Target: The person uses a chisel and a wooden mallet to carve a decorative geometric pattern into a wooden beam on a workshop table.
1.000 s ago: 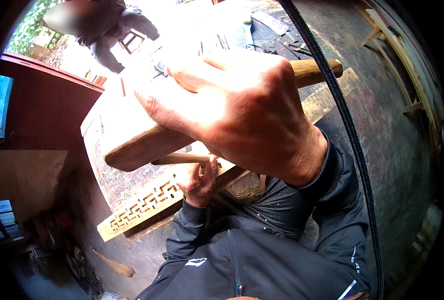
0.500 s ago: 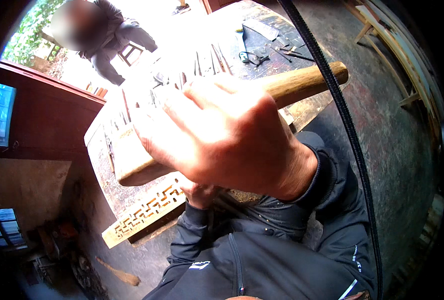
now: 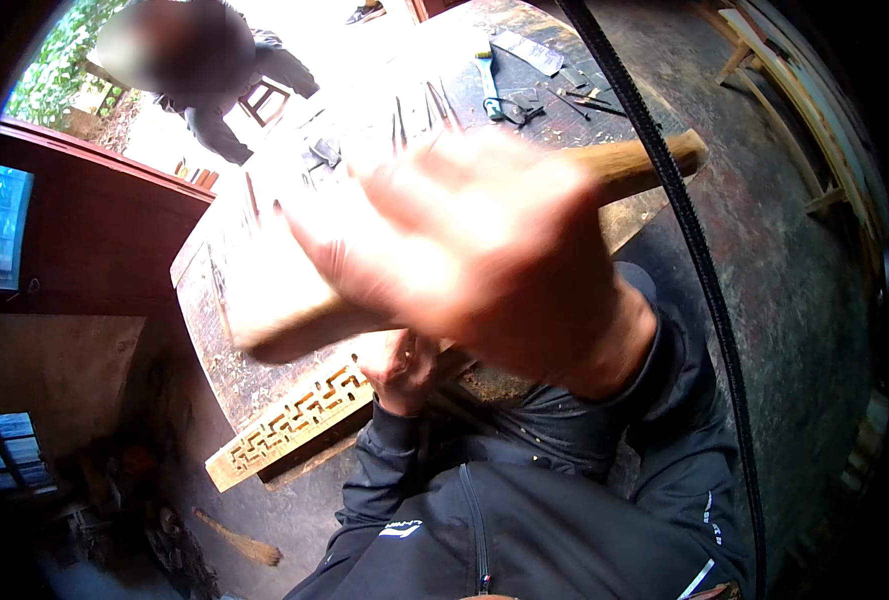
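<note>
Clamped around the middle of a wooden bar (image 3: 655, 168) with the right grip (image 3: 485, 250), blurred, one end jutting out to its left and the other to its right. Below that grip and toward the left, find the carved board (image 3: 295, 422), lying along the near edge of the tabletop (image 3: 197, 270), left end apparently overhanging. Just beneath the right grip, at the board, note the left grip (image 3: 402, 370), curled but half hidden; cannot tell if closed on anything. Judge the bar as the chief danger: could come down on the knuckles below through poor aim or a blocked view. Could also crack the narrow walls between the board's openings through too much force, or tip the board by loading the overhanging end. To the right of the grip, watch the black cord (image 3: 690, 210) crossing in front of the bar; might snag in a wide swing. Beyond the grip, mind thin tools (image 3: 437, 105) and a blue-handled brush (image 3: 490, 90); might scatter under a careless sweep.
</note>
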